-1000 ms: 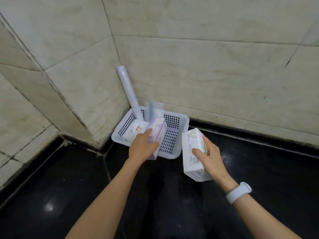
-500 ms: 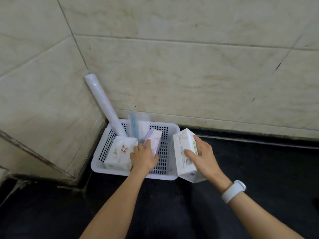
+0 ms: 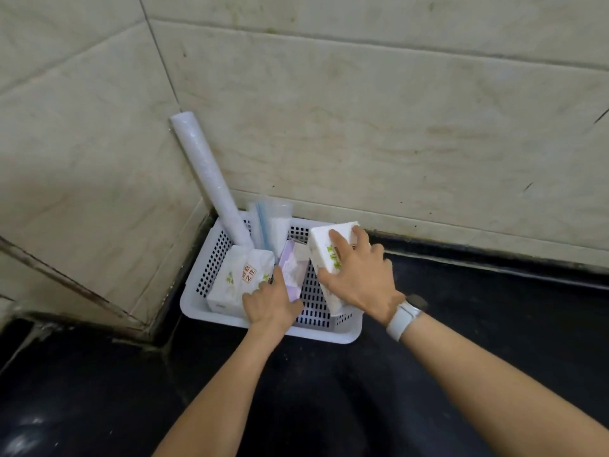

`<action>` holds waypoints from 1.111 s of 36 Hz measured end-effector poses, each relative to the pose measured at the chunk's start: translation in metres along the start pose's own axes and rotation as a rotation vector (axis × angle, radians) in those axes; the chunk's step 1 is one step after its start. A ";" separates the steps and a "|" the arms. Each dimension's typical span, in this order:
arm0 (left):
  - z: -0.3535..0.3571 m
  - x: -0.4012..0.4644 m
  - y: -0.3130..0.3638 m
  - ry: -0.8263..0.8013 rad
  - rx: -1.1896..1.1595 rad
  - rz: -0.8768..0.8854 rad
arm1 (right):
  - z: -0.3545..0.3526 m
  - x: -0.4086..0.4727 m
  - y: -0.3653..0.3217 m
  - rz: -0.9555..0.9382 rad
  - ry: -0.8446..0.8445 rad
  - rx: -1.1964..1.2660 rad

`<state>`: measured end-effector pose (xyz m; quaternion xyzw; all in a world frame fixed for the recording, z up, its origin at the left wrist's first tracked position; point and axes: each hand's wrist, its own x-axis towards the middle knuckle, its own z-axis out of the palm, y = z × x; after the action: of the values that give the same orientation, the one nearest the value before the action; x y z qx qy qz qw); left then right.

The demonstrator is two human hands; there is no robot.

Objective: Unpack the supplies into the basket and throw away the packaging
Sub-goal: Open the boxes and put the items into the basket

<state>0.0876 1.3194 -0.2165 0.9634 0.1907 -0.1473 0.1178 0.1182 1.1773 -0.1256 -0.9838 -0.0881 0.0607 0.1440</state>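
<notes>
Crouching over black floor [image 3: 494, 341] by tiled corner, right hand [image 3: 359, 275] gripping tissue pack [image 3: 324, 245], left hand [image 3: 270, 301] grasping lilac pack [image 3: 291, 268]

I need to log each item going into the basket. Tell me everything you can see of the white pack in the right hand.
The white pack is a soft, block-shaped packet in glossy-looking white wrap with small green leaf prints on its side. The right hand holds it from above, fingers spread over its top and thumb on the near side. It stands tilted on end at the right end of the white perforated basket, its lower end down inside the rim, beside the lilac pack.
</notes>
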 end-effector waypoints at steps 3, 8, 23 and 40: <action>0.001 -0.001 -0.009 0.059 0.017 -0.011 | 0.006 0.007 -0.010 -0.012 -0.058 -0.180; -0.003 -0.004 -0.016 0.144 -0.003 -0.001 | 0.024 0.014 -0.020 -0.035 -0.095 -0.304; -0.003 -0.005 -0.030 0.242 -0.130 -0.015 | 0.050 0.029 -0.016 0.133 -0.361 -0.015; -0.023 -0.019 -0.039 0.410 -0.501 0.001 | 0.044 0.020 0.003 0.032 -0.161 0.612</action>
<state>0.0607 1.3545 -0.1954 0.9141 0.2403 0.1015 0.3105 0.1321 1.1905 -0.1700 -0.8881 -0.0614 0.1643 0.4247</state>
